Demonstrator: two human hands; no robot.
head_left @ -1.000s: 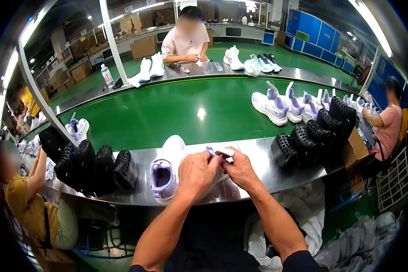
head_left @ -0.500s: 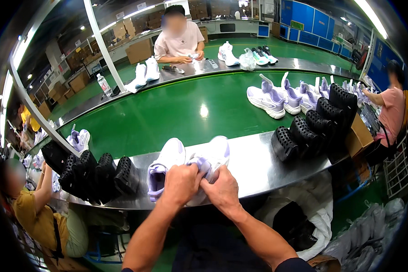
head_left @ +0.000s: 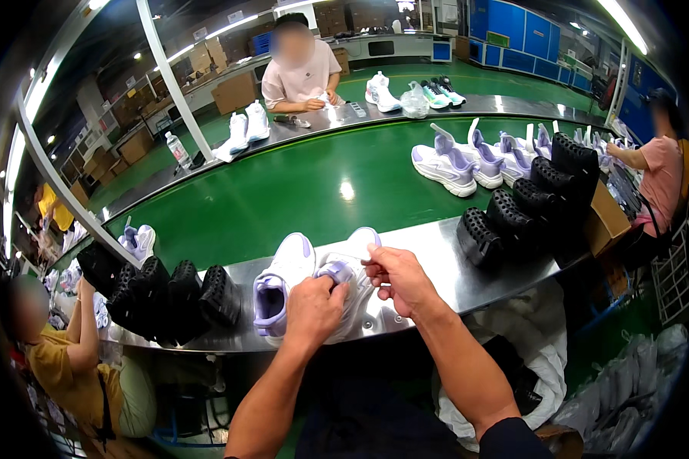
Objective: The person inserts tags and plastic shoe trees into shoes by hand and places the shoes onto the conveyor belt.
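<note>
Left hand (head_left: 316,312) clasps the sneaker (head_left: 355,294) at its opening; right hand (head_left: 402,279) pinches narrowly beside its toe, contents unclear: tongue adjusting, seemingly, and next needing a firm left hold!

At the lower centre of the frame, the left hand (head_left: 316,310) grips a white-and-lilac shoe (head_left: 364,240) near its tongue, while the right hand (head_left: 398,279) is raised just beside it, fingers curled. A matching shoe (head_left: 292,264) stands to the left on the metal ledge (head_left: 429,256). Ribbed black blocks (head_left: 221,297) line the ledge at lower left — more black blocks (head_left: 479,239) stand right of centre, with lilac-lined shoes (head_left: 445,174) behind them. Across the green surface (head_left: 283,187), top centre, sits a co-worker in a pale shirt (head_left: 305,75).
</note>
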